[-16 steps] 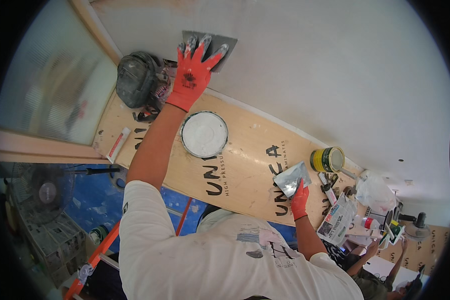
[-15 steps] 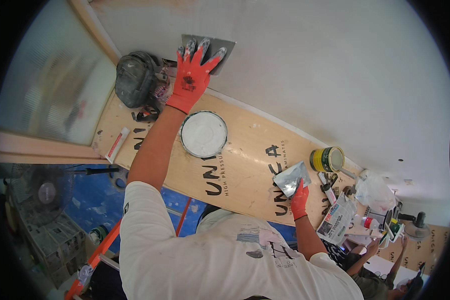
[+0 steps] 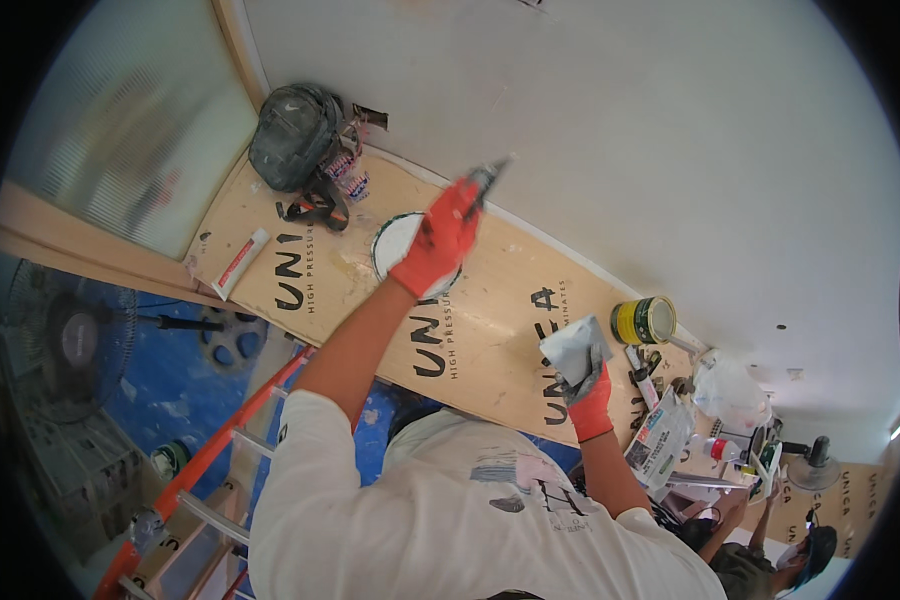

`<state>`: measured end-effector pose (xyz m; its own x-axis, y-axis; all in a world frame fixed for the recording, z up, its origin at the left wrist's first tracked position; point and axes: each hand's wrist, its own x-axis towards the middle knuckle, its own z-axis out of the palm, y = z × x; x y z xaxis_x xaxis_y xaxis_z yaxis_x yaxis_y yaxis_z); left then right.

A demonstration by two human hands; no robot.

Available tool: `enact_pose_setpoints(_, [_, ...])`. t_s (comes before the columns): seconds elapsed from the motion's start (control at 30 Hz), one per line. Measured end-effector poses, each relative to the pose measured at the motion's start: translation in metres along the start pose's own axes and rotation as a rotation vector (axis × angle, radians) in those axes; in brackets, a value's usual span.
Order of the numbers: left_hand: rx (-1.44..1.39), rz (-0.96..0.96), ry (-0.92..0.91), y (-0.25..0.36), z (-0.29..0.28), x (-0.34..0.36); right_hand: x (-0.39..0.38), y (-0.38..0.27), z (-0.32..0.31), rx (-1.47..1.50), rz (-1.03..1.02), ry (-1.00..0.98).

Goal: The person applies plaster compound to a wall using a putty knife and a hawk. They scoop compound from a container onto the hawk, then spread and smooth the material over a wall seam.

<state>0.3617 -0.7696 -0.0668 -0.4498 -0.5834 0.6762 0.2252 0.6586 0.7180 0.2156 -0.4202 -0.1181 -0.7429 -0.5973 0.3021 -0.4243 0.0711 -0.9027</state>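
Head view: our left hand point(image 3: 440, 240) grips a trowel point(image 3: 488, 177) near the wall point(image 3: 630, 160), our right hand point(image 3: 590, 402) grips a plate point(image 3: 573, 344) above the board point(image 3: 495, 325), and we judge the wall mostly smoothed, its hole point(image 3: 372, 117) unfilled.

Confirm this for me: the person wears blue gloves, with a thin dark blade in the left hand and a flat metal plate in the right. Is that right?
Not quite: the head view shows red gloves, not blue. The left hand does hold a thin dark blade, and the right hand a flat metal plate.
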Motion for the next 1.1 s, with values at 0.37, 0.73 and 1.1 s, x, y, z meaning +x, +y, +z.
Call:
enact_pose_setpoints(0.37, [0.151, 0.316, -0.787, 0.161, -0.022, -0.019, 0.037, -0.176, 0.013, 0.972, 0.737, -0.253])
enact_pose_setpoints(0.73, [1.091, 0.526, -0.640, 0.104, -0.042, 0.037, 0.048, -0.178, -0.033, 1.025, 0.618, -0.160])
enact_pose_setpoints(1.1, [1.275, 0.428, 0.043, 0.082, -0.023, 0.184, 0.015, -0.112, -0.045, 0.603, 0.374, 0.083])
